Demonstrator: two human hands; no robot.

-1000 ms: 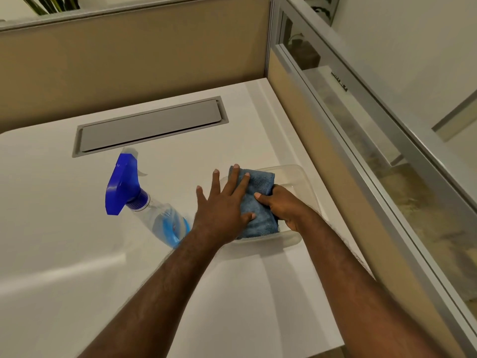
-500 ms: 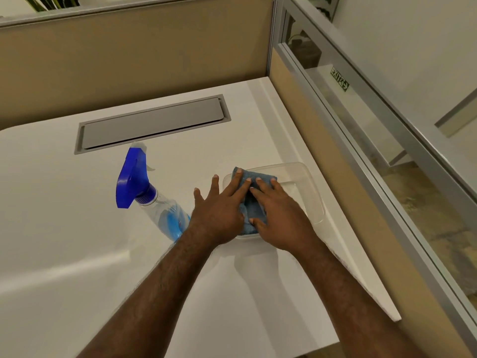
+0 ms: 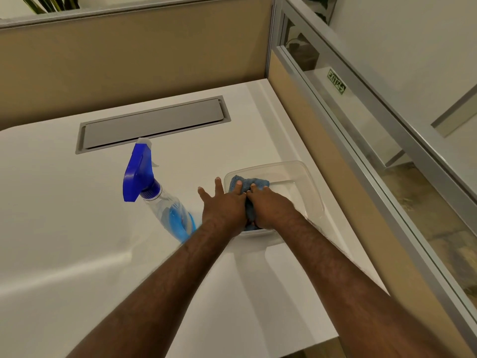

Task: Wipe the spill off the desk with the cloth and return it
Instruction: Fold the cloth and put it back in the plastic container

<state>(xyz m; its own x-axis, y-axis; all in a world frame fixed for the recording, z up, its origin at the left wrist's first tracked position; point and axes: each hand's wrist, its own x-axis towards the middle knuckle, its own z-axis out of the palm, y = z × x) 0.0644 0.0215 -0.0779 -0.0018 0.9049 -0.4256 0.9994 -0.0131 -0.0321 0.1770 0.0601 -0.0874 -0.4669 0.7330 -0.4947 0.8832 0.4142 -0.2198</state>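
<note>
A blue cloth (image 3: 254, 184) lies bunched in the left part of a clear plastic tub (image 3: 313, 192) on the white desk (image 3: 64, 215). My left hand (image 3: 224, 206) rests flat over the tub's left rim, fingers spread, fingertips touching the cloth. My right hand (image 3: 269, 206) lies palm down on the cloth inside the tub, pressing it; most of the cloth is hidden under both hands. No spill is visible on the desk.
A spray bottle (image 3: 165, 202) with a blue trigger head stands just left of my left hand. A grey cable hatch (image 3: 152, 124) is set into the desk behind it. Partition walls close the back and right; the desk's right edge runs near the tub.
My right hand moved from gripping the cloth's right side to lying on top of it. The cloth went from spread flat to bunched smaller under both hands. The view shifted slightly.
</note>
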